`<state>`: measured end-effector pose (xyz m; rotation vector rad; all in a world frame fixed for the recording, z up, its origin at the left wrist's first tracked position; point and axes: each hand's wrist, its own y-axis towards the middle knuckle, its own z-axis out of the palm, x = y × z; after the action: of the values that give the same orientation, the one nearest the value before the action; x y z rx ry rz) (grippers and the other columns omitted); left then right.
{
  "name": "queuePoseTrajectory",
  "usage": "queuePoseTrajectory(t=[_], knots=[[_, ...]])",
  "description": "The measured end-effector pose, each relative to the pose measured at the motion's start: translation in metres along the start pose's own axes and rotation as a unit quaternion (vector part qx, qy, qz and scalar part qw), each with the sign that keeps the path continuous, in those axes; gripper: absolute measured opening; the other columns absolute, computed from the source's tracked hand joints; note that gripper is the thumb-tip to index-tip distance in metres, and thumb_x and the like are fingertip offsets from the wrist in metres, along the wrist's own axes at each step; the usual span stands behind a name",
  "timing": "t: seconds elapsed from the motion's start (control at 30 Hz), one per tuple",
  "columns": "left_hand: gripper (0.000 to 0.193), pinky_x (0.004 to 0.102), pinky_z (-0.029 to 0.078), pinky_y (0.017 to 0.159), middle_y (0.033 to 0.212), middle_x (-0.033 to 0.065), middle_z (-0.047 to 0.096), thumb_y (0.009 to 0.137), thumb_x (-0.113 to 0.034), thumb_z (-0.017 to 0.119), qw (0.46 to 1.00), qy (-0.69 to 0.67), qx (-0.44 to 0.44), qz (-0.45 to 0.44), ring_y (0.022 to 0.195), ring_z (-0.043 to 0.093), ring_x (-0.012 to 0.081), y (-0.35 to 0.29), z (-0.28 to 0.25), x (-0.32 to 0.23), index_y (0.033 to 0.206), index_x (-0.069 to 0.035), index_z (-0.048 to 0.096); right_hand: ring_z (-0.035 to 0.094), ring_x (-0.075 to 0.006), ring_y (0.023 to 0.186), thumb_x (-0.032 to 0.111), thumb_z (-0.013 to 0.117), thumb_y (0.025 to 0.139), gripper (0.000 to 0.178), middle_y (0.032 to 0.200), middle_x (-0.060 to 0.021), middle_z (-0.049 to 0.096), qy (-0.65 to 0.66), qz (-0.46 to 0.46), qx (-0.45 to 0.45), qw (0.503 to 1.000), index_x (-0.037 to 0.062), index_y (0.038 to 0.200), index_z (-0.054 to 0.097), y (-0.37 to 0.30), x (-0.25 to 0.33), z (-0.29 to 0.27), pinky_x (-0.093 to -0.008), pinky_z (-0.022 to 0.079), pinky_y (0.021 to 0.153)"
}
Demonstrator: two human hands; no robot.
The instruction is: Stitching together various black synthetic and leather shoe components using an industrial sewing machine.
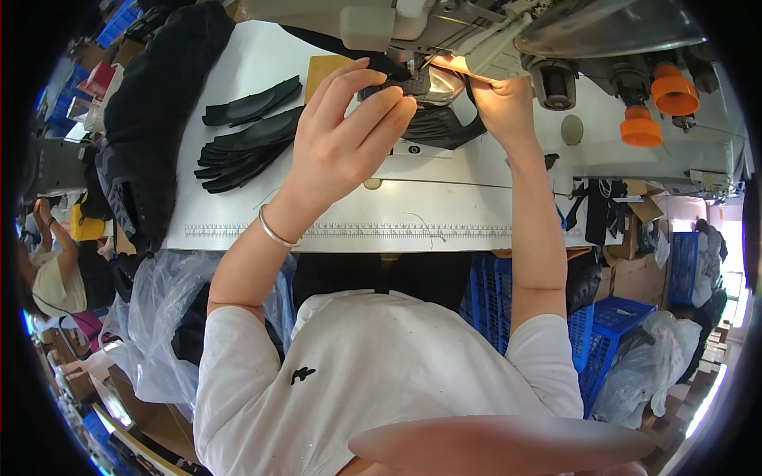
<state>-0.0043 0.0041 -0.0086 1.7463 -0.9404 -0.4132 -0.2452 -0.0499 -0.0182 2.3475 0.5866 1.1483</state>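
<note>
My left hand [341,143], with a bangle [275,230] at its wrist, is raised just left of the needle area of a sewing machine [456,20]. Its fingers are bent and spread apart; the thumb is hidden, and nothing shows in it. My right hand [506,111] reaches in from the other side, one finger stretched left under the lamp light. Machine parts cover much of its fingers, so its grip is unclear. Between and below the hands lies a black curved fabric piece [440,128], its right edge rising close to my right hand. A shiny, clear-looking part [444,86] lies by the needle.
Several black curved pieces [246,155] lie stacked on the white table [476,206], left of my hand, beside a yellow-brown card [324,71]. A ruler strip [357,231] runs along the front edge. Black fabric [159,103] drapes at left. Orange cups [640,127] hang at right.
</note>
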Motion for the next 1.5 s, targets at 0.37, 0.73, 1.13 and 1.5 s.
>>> queuePoseTrajectory(t=[0.37, 0.73, 1.13, 1.5], knots=[[0.026, 0.0456, 0.061, 0.088, 0.095, 0.0058, 0.065, 0.063, -0.006, 0.075, 1.0, 0.004, -0.005, -0.003, 0.095, 0.064, 0.0274, -0.002, 0.003, -0.003, 0.088, -0.002, 0.072, 0.064, -0.0396, 0.074, 0.004, 0.067, 0.078, 0.014, 0.078, -0.0207, 0.065, 0.014, -0.032, -0.019, 0.999, -0.0039, 0.087, 0.06, 0.001, -0.009, 0.003, -0.0424, 0.049, 0.066], [0.025, 0.0421, 0.06, 0.09, 0.096, 0.0041, 0.07, 0.066, -0.003, 0.078, 0.999, 0.022, 0.016, -0.03, 0.095, 0.065, 0.0246, 0.0, -0.001, -0.01, 0.091, -0.004, 0.077, 0.066, -0.0399, 0.081, 0.012, 0.08, 0.075, 0.025, 0.083, -0.0222, 0.068, -0.012, 0.054, -0.019, 0.998, -0.0036, 0.089, 0.066, 0.005, 0.005, 0.001, -0.0439, 0.051, 0.07], [0.018, 0.043, 0.061, 0.086, 0.095, 0.0041, 0.066, 0.068, -0.004, 0.076, 0.999, 0.028, -0.026, -0.006, 0.09, 0.064, 0.0243, 0.001, 0.008, -0.008, 0.086, -0.003, 0.073, 0.069, -0.0371, 0.083, 0.016, 0.083, 0.074, 0.029, 0.085, -0.0186, 0.071, -0.088, -0.043, -0.1, 0.99, -0.0004, 0.093, 0.069, 0.009, -0.032, 0.017, -0.043, 0.053, 0.072], [0.019, 0.0379, 0.056, 0.096, 0.098, 0.0044, 0.069, 0.074, -0.001, 0.074, 0.998, -0.006, -0.054, -0.034, 0.101, 0.063, 0.0224, -0.004, -0.006, 0.003, 0.092, -0.003, 0.074, 0.067, -0.0355, 0.086, 0.007, 0.072, 0.079, 0.016, 0.09, -0.0172, 0.07, 0.008, 0.047, -0.051, 0.998, 0.0008, 0.094, 0.069, 0.003, 0.009, 0.005, -0.0398, 0.052, 0.075]])
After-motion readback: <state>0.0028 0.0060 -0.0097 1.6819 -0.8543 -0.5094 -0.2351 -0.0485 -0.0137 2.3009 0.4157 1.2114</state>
